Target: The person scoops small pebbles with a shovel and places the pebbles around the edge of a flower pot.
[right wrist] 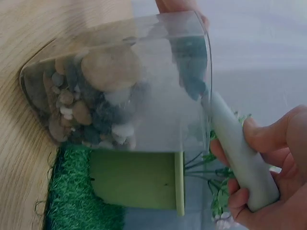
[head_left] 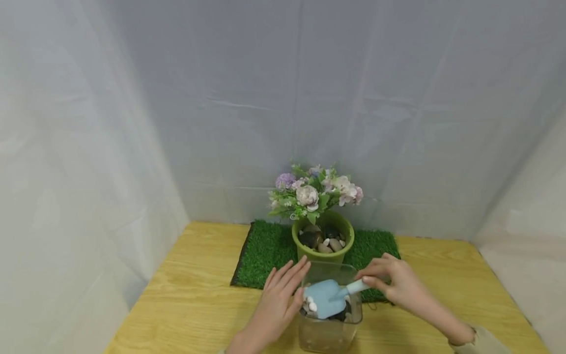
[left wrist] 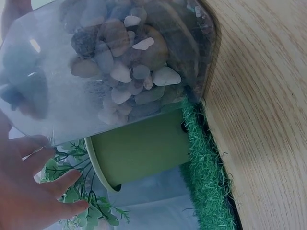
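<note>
A small trowel (head_left: 325,299) with a light blue blade and pale handle is held by my right hand (head_left: 395,279), thumb and fingers curled round the handle (right wrist: 244,158). Its blade lies inside the upper part of a clear plastic container (head_left: 329,337), just over the stones. Pebbles in white, tan, grey and black (right wrist: 91,96) fill the container's lower part, best seen in the right wrist view. With fingers extended, my left hand (head_left: 279,300) rests at the container's left rim. In the left wrist view, those fingers (left wrist: 60,184) are spread beside the rim.
Directly behind the container stands a green flowerpot (head_left: 325,254) holding stones and pink, white and purple flowers (head_left: 314,189). The pot is on an artificial grass mat (head_left: 270,253), laid on a wooden table (head_left: 185,300). Pale sheeting (head_left: 247,98) hangs at the back and sides.
</note>
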A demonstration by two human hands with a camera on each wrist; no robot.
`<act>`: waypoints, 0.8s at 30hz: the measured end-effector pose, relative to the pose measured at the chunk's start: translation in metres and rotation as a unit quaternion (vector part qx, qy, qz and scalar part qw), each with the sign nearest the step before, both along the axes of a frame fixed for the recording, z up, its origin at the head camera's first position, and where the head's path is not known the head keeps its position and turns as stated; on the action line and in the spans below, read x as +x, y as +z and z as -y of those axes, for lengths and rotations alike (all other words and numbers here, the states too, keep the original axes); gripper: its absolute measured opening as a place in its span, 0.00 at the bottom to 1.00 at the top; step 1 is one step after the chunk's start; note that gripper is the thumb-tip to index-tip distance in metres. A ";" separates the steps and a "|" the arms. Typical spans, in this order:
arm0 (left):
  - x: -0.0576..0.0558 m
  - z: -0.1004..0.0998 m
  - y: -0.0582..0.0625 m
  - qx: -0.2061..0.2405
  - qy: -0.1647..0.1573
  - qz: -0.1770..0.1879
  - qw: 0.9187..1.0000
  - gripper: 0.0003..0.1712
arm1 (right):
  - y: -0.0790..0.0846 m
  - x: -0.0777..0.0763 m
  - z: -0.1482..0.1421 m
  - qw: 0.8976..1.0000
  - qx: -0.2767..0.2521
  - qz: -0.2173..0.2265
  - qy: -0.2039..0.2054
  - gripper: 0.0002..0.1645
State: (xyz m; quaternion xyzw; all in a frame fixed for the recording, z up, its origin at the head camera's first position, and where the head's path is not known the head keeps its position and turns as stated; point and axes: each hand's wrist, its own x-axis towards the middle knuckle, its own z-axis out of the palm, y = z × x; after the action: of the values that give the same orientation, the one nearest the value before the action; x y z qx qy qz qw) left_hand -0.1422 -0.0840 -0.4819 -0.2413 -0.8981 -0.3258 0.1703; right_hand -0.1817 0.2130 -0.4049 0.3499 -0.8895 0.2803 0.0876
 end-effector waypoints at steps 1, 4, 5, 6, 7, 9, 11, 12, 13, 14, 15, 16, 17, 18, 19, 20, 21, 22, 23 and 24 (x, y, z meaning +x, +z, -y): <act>0.000 0.000 0.000 0.000 -0.001 0.001 1.000 0.29 | -0.001 0.000 -0.003 1.000 -0.007 -0.001 0.004 0.07; 0.000 0.000 0.000 0.001 -0.004 0.004 1.000 0.29 | -0.003 -0.001 -0.012 1.000 -0.028 -0.013 0.008 0.07; 0.000 0.000 0.000 0.003 -0.005 0.006 1.000 0.29 | -0.004 -0.001 -0.014 0.999 -0.033 -0.020 0.007 0.07; 0.000 0.000 0.000 0.004 -0.005 0.007 1.000 0.29 | -0.005 -0.001 -0.017 0.999 -0.036 -0.027 0.007 0.08; 0.000 0.000 0.000 0.004 -0.005 0.008 1.000 0.29 | -0.007 -0.001 -0.019 0.999 -0.039 -0.034 0.005 0.08; 0.000 0.001 0.001 0.005 -0.005 0.009 1.000 0.29 | -0.010 -0.001 -0.023 0.998 -0.045 -0.042 0.008 0.10; 0.001 0.000 0.001 0.006 -0.006 0.011 1.000 0.29 | -0.015 -0.001 -0.027 0.997 -0.045 -0.060 0.011 0.12; 0.001 0.000 0.002 0.005 -0.007 0.010 1.000 0.29 | -0.017 -0.001 -0.028 0.997 -0.044 -0.069 0.012 0.13; 0.001 0.000 0.001 0.006 -0.008 0.011 1.000 0.29 | -0.019 0.000 -0.030 0.996 -0.041 -0.081 0.012 0.13; 0.001 0.000 0.002 0.007 -0.009 0.012 1.000 0.29 | -0.020 0.001 -0.032 0.995 -0.037 -0.093 0.012 0.15; 0.001 0.000 0.002 0.008 -0.010 0.013 1.000 0.29 | -0.021 0.002 -0.034 0.994 -0.031 -0.106 0.010 0.16; 0.001 0.000 0.001 0.010 -0.010 0.015 1.000 0.29 | -0.022 0.003 -0.035 0.993 -0.024 -0.119 0.007 0.17; 0.001 0.000 0.001 0.009 -0.009 0.013 1.000 0.29 | -0.023 0.005 -0.037 0.992 -0.019 -0.128 0.005 0.18; 0.001 0.000 0.001 0.010 -0.008 0.014 1.000 0.29 | -0.023 0.006 -0.038 0.991 -0.014 -0.135 0.003 0.19; 0.000 0.000 0.000 0.010 -0.007 0.013 1.000 0.29 | -0.024 0.008 -0.038 0.989 -0.006 -0.146 0.000 0.20; 0.000 0.000 0.000 0.011 -0.006 0.013 1.000 0.29 | -0.024 0.009 -0.039 0.988 0.001 -0.155 -0.002 0.20; 0.000 0.000 0.000 0.011 -0.005 0.010 1.000 0.29 | -0.025 0.011 -0.039 0.987 0.007 -0.161 -0.004 0.21; 0.000 0.000 0.000 0.011 -0.005 0.009 1.000 0.30 | -0.026 0.012 -0.039 0.986 0.014 -0.167 -0.006 0.21; 0.000 0.000 -0.001 0.011 -0.004 0.007 1.000 0.30 | -0.026 0.013 -0.039 0.984 0.022 -0.174 -0.009 0.20; 0.000 0.000 -0.001 0.012 -0.005 0.007 1.000 0.30 | -0.027 0.014 -0.039 0.983 0.028 -0.182 -0.013 0.20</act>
State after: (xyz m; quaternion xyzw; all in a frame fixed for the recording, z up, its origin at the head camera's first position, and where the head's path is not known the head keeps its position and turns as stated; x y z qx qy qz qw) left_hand -0.1425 -0.0837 -0.4827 -0.2412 -0.8941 -0.3394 0.1649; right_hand -0.1676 0.2519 -0.4320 0.3858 -0.8708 0.1856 0.2418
